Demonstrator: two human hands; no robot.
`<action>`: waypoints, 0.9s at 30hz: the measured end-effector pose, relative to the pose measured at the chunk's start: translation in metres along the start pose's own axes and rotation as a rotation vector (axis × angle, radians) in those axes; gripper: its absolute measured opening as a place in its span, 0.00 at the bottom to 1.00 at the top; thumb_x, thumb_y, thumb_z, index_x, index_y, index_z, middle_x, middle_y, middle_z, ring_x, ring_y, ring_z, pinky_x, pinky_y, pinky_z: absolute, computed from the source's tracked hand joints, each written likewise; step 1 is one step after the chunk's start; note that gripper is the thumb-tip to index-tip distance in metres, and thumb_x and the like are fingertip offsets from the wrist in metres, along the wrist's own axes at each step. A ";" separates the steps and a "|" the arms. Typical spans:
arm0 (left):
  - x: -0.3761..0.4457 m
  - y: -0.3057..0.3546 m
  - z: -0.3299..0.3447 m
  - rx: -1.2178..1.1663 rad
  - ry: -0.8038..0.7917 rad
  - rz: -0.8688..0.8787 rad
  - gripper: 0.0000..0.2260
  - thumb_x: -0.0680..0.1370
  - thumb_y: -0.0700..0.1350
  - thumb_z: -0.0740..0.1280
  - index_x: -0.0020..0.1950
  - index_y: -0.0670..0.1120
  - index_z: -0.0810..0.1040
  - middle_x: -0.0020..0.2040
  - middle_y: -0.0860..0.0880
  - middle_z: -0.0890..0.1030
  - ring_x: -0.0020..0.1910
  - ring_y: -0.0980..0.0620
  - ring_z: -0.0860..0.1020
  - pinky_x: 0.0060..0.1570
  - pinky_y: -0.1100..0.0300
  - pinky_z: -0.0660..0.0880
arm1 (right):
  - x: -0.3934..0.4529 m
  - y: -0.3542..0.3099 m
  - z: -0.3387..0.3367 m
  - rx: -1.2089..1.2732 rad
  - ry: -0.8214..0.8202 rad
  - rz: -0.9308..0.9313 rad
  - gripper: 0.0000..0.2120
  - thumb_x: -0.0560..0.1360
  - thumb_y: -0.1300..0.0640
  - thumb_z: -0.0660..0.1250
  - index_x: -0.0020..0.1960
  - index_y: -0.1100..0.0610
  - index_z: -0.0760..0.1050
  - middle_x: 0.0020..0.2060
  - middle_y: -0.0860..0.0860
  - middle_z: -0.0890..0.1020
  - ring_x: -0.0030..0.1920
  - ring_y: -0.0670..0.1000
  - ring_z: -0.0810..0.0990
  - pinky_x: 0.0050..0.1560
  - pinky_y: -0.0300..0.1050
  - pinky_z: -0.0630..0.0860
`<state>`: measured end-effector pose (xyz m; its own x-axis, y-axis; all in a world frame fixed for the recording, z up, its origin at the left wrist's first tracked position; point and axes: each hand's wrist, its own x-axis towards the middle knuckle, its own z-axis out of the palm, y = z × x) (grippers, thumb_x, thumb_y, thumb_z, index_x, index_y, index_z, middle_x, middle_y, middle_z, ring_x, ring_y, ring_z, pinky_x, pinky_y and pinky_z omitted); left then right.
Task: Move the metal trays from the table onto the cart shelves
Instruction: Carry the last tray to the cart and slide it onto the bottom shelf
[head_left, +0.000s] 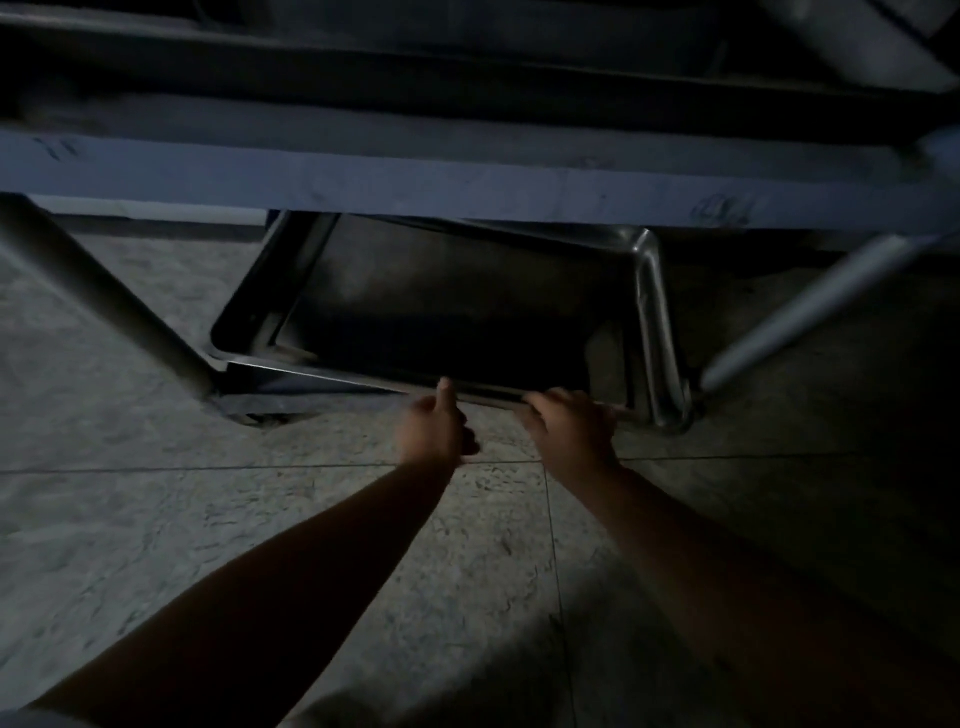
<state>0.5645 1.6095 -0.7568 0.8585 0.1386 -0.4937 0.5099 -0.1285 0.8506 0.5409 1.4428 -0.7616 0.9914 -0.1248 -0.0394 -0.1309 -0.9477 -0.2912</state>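
Observation:
A shallow rectangular metal tray (647, 291) lies on the lowest shelf of the cart, seen from above in dim light, its far part hidden under an upper shelf edge (467, 187). My right hand (569, 423) grips the tray's near rim toward its right corner, fingers curled over the edge. My left hand (434, 423) rests against the same near rim closer to the middle, thumb up on the edge, fingers loosely curled beneath.
Two slanted metal cart legs (104, 296) (800, 317) flank the tray on the left and right. More dark shelves (467, 78) stack above. A speckled tiled floor (208, 519) spreads below my forearms.

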 end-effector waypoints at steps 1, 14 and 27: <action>0.005 -0.004 -0.011 0.317 0.094 0.248 0.21 0.82 0.61 0.55 0.43 0.46 0.74 0.32 0.50 0.76 0.35 0.44 0.80 0.28 0.62 0.66 | 0.004 0.007 0.001 0.026 0.000 -0.006 0.16 0.76 0.44 0.58 0.56 0.48 0.78 0.51 0.50 0.81 0.55 0.56 0.75 0.51 0.51 0.61; 0.077 -0.008 -0.081 1.235 -0.003 0.815 0.15 0.78 0.59 0.66 0.53 0.50 0.84 0.49 0.46 0.83 0.51 0.41 0.80 0.49 0.49 0.70 | 0.052 0.059 0.003 0.230 -0.207 -0.030 0.14 0.75 0.49 0.67 0.57 0.54 0.80 0.53 0.52 0.82 0.54 0.53 0.79 0.57 0.53 0.74; 0.120 0.016 -0.073 1.117 -0.028 0.619 0.19 0.78 0.64 0.62 0.60 0.53 0.79 0.59 0.46 0.81 0.60 0.43 0.76 0.56 0.48 0.63 | 0.110 0.069 0.010 0.307 -0.325 0.020 0.16 0.74 0.45 0.67 0.58 0.50 0.79 0.49 0.48 0.78 0.52 0.50 0.77 0.50 0.44 0.71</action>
<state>0.6719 1.6956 -0.7897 0.9620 -0.2590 -0.0870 -0.2171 -0.9180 0.3319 0.6413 1.3666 -0.7954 0.9433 0.0034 -0.3318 -0.1926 -0.8087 -0.5558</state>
